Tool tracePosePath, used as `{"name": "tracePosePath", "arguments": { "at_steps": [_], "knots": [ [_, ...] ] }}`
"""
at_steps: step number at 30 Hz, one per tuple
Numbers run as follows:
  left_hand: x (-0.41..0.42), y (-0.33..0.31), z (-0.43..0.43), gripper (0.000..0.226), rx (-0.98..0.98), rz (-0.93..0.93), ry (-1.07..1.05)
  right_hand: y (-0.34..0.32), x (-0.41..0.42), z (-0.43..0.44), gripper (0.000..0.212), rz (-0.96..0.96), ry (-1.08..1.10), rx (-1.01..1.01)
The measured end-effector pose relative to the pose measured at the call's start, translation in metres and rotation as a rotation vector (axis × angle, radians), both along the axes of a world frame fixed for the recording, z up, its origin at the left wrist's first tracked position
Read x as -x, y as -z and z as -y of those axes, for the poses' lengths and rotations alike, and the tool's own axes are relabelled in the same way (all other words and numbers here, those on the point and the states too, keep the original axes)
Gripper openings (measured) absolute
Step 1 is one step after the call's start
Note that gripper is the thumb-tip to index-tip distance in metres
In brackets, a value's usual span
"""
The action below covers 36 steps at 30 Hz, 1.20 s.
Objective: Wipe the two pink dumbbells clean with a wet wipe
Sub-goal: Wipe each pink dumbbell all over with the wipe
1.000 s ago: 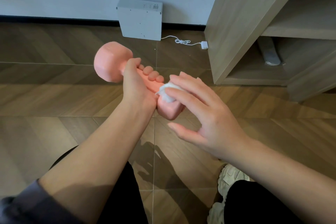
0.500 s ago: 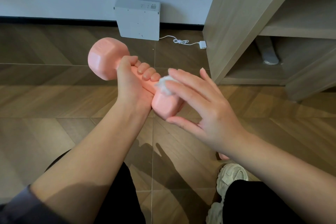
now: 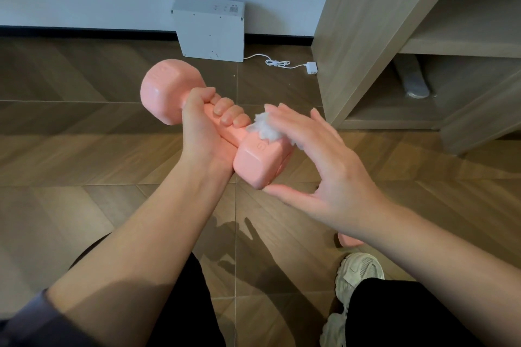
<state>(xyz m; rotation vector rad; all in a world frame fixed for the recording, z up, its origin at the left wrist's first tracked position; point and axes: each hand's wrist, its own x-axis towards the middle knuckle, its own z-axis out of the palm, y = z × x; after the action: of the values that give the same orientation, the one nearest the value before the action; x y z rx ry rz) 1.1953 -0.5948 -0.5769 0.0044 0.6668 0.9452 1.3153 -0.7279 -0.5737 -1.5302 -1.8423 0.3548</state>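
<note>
The left hand (image 3: 203,132) keeps its fingers curled tight round the handle of the pink dumbbell (image 3: 259,160), held above the wooden floor (image 3: 84,155). Meanwhile the right hand (image 3: 329,166) has slid the crumpled wet wipe (image 3: 265,127) from the handle joint further right onto the top of the near head. Its fingers lie straight and spread, pressing the wipe down, thumb splayed under the head. This head seems mid-wipe, and the second pink dumbbell (image 3: 348,241), a sliver on the floor beneath the right wrist, likely comes next.
</note>
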Motion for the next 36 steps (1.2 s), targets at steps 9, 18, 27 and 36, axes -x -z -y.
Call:
{"name": "tracePosePath", "arguments": {
  "at_steps": [9, 18, 27, 36],
  "knots": [
    [0.000, 0.010, -0.006, 0.031, -0.027, -0.117, -0.005, 0.000, 0.010, 0.003, 0.045, -0.216, 0.113, 0.136],
    [-0.002, 0.013, -0.004, 0.029, -0.106, -0.173, 0.003, 0.017, 0.013, 0.001, 0.064, -0.399, 0.117, 0.266],
    [-0.007, 0.010, 0.000, 0.032, -0.151, -0.126, 0.018, 0.019, 0.017, -0.001, 0.069, -0.321, 0.219, 0.043],
    [-0.006, 0.004, 0.002, 0.034, -0.191, -0.032, -0.020, 0.021, 0.017, 0.002, 0.089, -0.477, 0.187, 0.185]
  ]
}}
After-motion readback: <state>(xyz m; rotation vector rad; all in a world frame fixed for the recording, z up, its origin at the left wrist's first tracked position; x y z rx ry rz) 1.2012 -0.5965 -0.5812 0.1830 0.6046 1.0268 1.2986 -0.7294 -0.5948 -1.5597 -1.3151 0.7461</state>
